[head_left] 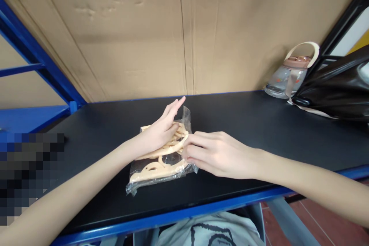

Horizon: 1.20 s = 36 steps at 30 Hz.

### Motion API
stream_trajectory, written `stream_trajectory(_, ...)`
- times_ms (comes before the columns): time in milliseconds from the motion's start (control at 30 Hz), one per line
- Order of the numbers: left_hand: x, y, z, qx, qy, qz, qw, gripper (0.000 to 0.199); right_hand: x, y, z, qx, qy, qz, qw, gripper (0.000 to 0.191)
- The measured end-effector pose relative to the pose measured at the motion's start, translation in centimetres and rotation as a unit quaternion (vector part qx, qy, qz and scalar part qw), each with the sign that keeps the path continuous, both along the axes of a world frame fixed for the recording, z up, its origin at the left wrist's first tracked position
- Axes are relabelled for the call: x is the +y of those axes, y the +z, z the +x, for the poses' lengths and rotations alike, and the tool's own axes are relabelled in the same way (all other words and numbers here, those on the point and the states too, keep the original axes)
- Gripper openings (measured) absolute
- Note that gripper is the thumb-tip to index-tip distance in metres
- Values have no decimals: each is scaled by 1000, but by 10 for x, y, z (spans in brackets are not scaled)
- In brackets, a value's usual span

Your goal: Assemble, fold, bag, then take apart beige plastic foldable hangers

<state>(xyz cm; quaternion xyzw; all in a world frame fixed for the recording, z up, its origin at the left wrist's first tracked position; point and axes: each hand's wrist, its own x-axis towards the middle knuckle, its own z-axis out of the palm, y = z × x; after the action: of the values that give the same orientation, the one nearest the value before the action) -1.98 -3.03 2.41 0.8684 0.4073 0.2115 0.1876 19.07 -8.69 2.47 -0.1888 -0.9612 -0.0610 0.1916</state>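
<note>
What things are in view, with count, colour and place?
plastic bag: 1, clear, centre
curved pieces: several, beige, inside plastic bag
water bottle: 1, clear/pink, back right
tabletop: 1, black, centre
cardboard backing: 1, brown, behind
metal frame: 1, blue, left
apparent bag: 1, glossy black, right
printed fabric: 1, pale, bottom centre
floor tiles: several, red, bottom right
left hand: 1, bare, over plastic bag
right hand: 1, bare, at its right edge

Past the right grip (216, 155) I see a creased cardboard wall (127, 54); beneath it, a black surface (236, 117) edged in blue; far left, a blue frame (57, 78); lower right, red floor tiles (331, 230).
</note>
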Motion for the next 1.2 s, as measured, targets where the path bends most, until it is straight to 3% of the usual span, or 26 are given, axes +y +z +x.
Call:
stream_trajectory(200,0,-1,8,21,20,98,995,44,0,-3,-4,-3,28,3,1000,22)
stream_trajectory(333,-2,4,7,65,115,168,977,19,0,-5,-7,-4,37,1,999,22)
stream_trajectory(500,-3,5,5,111,172,210,956,19,-1,-7,-10,19,13,-23,999,18)
stream_trajectory(867,-3,6,5,110,177,219,953,16,-2,3,-5,174,29,-134,975,23)
stream_trajectory(967,-4,6,5,100,177,225,953,16,0,0,-5,193,7,-77,978,14)
stream_trajectory(1100,-3,5,4,90,174,241,950,16,0,-4,-7,156,-33,96,983,25)
stream_trajectory(1200,-2,5,3,98,169,261,945,16,-4,-6,-8,111,-65,205,970,18)
